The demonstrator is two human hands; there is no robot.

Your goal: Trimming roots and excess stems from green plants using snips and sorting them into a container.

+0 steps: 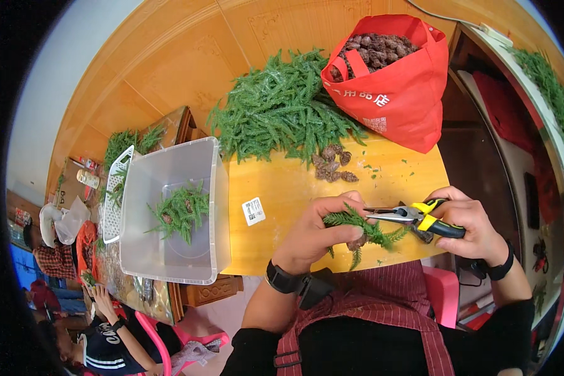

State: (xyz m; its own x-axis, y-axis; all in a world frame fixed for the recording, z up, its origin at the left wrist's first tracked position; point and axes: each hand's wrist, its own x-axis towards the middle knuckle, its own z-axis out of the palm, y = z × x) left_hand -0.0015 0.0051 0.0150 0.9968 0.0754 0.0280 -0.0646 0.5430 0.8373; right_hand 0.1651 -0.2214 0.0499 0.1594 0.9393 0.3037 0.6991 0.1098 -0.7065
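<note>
Between the thumb and fingers of my left hand (pixel 319 230) is a green artificial pine sprig (pixel 382 236) with a brown pine cone (pixel 357 244) at its base. My right hand (pixel 473 227) grips long-nose pliers (pixel 433 220) with black and yellow handles. The plier jaws are slightly apart and point left, close to my left fingertips and just above the sprig. Whether they touch anything is hard to make out. Another cone (pixel 423 235) shows partly behind the pliers. Beyond my hands, several loose pine cones (pixel 329 164) lie on the yellow table (pixel 263 241).
A large heap of green sprigs (pixel 276 106) covers the table's back, beside a red bag (pixel 395 103) full of cones. At left, a clear plastic bin (pixel 216 250) holds finished-looking sprigs with cones. A white label (pixel 253 211) lies nearby. Another person (pixel 116 338) sits at lower left.
</note>
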